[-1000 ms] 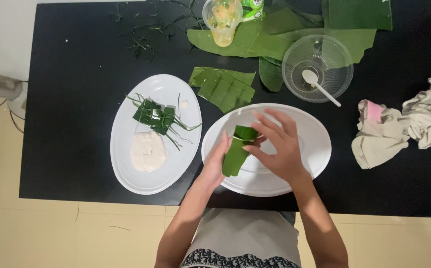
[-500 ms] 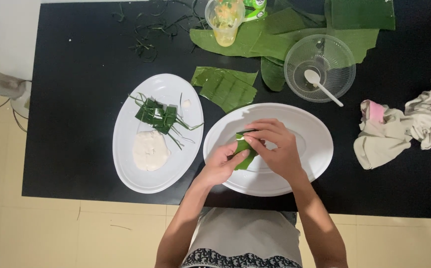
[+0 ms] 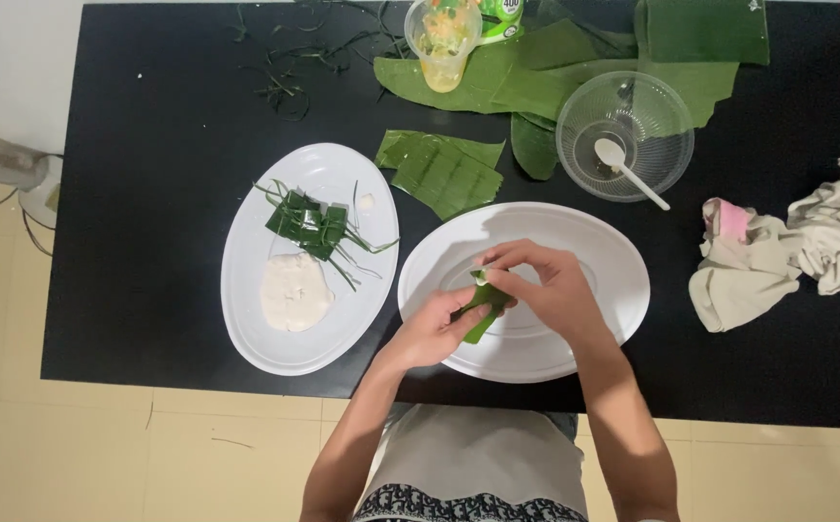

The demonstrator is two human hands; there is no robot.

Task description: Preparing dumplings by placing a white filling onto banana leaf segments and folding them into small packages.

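Both hands work a folded green leaf parcel (image 3: pixel 483 307) above a white oval plate (image 3: pixel 604 261). My left hand (image 3: pixel 434 333) grips the parcel from below. My right hand (image 3: pixel 546 285) pinches its top, fingers curled over the fold. To the left stands a second white oval plate (image 3: pixel 260 208) carrying several tied leaf parcels (image 3: pixel 306 224) and a lump of white dough (image 3: pixel 294 292).
Cut leaf pieces (image 3: pixel 439 169) lie beyond the plates, with larger banana leaves (image 3: pixel 536 77) behind. A clear bowl (image 3: pixel 666 116) with a white spoon (image 3: pixel 628 169), a plastic cup (image 3: pixel 442 37), loose leaf strips (image 3: pixel 285 77) and crumpled cloths (image 3: pixel 787 246) sit on the black table (image 3: pixel 140 222).
The leaf piece has been folded smaller. My right hand has closed over its top and both hands have drawn together above the plate.
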